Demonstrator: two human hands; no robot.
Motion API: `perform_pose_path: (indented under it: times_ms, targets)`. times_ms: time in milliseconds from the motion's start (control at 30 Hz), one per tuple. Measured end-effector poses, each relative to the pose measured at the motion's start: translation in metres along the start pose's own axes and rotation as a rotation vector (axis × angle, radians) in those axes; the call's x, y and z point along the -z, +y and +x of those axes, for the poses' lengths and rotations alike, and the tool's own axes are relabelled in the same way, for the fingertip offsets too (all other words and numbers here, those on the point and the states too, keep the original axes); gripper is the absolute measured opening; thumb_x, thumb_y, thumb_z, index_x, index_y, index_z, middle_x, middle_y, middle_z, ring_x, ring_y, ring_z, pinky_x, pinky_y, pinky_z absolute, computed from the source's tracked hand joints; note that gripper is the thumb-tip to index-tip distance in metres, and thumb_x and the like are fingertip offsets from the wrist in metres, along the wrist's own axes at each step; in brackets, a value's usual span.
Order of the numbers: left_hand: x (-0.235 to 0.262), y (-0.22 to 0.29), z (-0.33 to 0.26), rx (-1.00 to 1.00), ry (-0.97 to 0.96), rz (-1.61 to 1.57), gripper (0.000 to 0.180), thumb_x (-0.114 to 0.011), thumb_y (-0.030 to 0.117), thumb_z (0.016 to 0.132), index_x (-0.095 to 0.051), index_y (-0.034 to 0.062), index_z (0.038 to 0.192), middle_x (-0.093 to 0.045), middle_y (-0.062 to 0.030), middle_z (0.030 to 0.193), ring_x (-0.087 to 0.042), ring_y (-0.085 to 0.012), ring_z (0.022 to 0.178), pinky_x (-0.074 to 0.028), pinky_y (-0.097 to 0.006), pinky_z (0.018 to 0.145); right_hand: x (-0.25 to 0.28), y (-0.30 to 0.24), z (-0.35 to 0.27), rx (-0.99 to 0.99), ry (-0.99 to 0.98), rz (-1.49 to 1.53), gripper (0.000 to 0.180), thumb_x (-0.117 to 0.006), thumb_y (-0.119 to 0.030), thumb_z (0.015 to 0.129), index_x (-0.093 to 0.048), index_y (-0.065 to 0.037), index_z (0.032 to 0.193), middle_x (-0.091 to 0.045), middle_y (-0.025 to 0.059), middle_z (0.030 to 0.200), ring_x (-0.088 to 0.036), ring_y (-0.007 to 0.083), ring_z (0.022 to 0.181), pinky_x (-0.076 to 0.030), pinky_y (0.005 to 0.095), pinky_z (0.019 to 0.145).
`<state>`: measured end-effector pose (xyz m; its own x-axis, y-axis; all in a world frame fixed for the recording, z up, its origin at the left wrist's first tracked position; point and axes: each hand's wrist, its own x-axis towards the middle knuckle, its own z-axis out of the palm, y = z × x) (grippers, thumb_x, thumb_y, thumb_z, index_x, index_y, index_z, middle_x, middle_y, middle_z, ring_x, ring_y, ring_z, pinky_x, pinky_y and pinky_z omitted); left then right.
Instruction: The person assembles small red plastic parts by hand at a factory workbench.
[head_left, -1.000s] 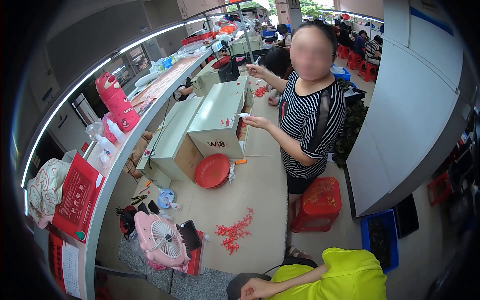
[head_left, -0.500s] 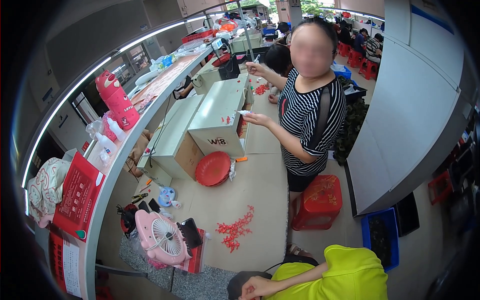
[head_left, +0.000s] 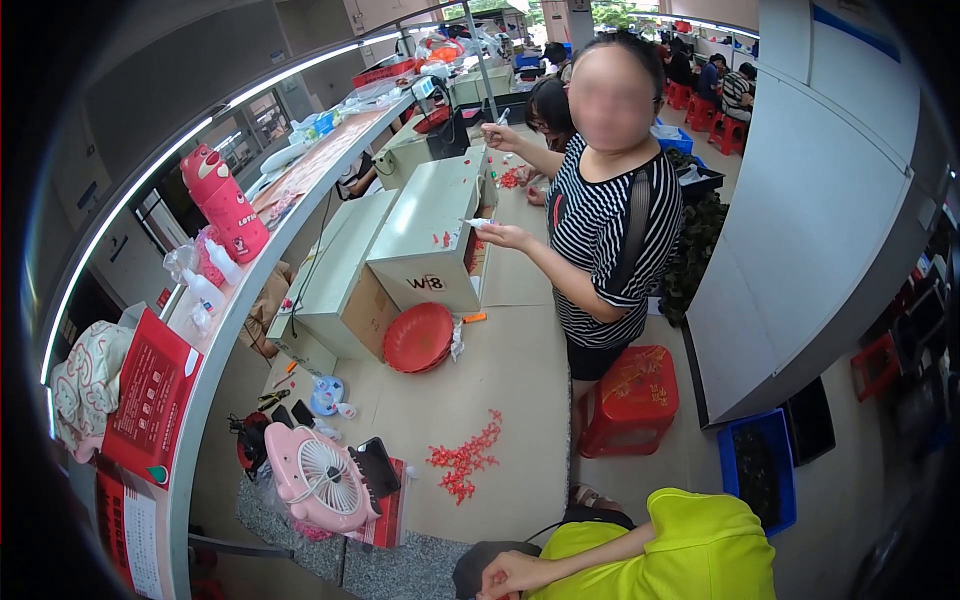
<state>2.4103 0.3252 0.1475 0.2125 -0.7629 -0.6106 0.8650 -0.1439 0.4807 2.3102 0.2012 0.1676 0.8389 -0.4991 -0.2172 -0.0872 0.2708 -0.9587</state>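
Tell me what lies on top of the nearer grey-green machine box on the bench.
On the grey-green machine box lie a few small red pieces. The striped-shirt person's hand reaches over its right edge, holding a small white piece. Whatever is under that hand is covered.

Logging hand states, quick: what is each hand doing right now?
Left hand: not in view.
Right hand: not in view.
The yellow-sleeved hand at the lower edge looks like a co-worker's.
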Motion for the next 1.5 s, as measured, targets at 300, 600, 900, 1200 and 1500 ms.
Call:
perform_pose_path:
  times_ms: [300, 600, 900, 1200, 1500]
  targets:
    - [-0.019, 0.010, 0.008, -0.031, 0.012, -0.060, 0.019, -0.049, 0.029, 0.091, -0.057, 0.0118, 0.085, -0.057, -0.0052, 0.086, -0.049, -0.0167, 0.065, -0.038, -0.024, 0.046, 0.135, -0.016, -0.044, -0.020, 0.794, -0.222, 0.025, -0.072, -0.022, 0.076, -0.067, -0.004, 0.094, -0.065, 0.0012, 0.073, -0.058, 0.0070, 0.066, -0.047, 0.0238, 0.060]
    - [-0.040, 0.030, 0.014, 0.032, -0.059, 0.062, 0.021, -0.047, 0.027, 0.092, -0.057, 0.0096, 0.085, -0.057, -0.0061, 0.085, -0.048, -0.0157, 0.065, -0.038, -0.023, 0.046, 0.447, -0.258, -0.341, 0.219, 2.256, -1.039, 0.068, -0.064, -0.020, 0.067, -0.045, -0.012, 0.132, -0.055, 0.0083, 0.055, -0.056, 0.0223, 0.054, -0.046, 0.0369, 0.057]
    - [-0.021, 0.032, 0.007, -0.078, -0.014, -0.203, 0.022, -0.050, 0.027, 0.090, -0.060, 0.0072, 0.089, -0.056, -0.0048, 0.081, -0.048, -0.0161, 0.062, -0.039, -0.026, 0.047, 0.177, -0.181, -0.101, 0.566, 1.067, -0.389, 0.018, -0.062, -0.004, 0.078, -0.066, -0.006, 0.095, -0.053, -0.0055, 0.065, -0.039, 0.0004, 0.050, -0.033, 0.0169, 0.046]
    - [-0.050, 0.045, 0.077, -0.135, -0.414, -0.701, 0.016, -0.043, 0.023, 0.093, -0.045, 0.0091, 0.086, -0.043, -0.0040, 0.084, -0.041, -0.0154, 0.072, -0.037, -0.025, 0.056, 0.023, -0.075, 0.001, 0.373, 0.401, -0.310, 0.030, -0.062, -0.005, 0.082, -0.058, -0.001, 0.111, -0.046, -0.0022, 0.058, -0.041, 0.0047, 0.050, -0.035, 0.0217, 0.046]
    - [-0.036, 0.060, 0.074, -0.349, -0.365, -0.608, 0.020, -0.043, 0.026, 0.094, -0.050, 0.0073, 0.090, -0.050, -0.0068, 0.092, -0.048, -0.0218, 0.086, -0.043, -0.032, 0.065, -0.006, -0.040, 0.014, 0.616, 0.142, -0.701, 0.056, -0.069, -0.005, 0.073, -0.050, -0.003, 0.126, -0.053, 0.0053, 0.055, -0.051, 0.0150, 0.044, -0.042, 0.0282, 0.044]
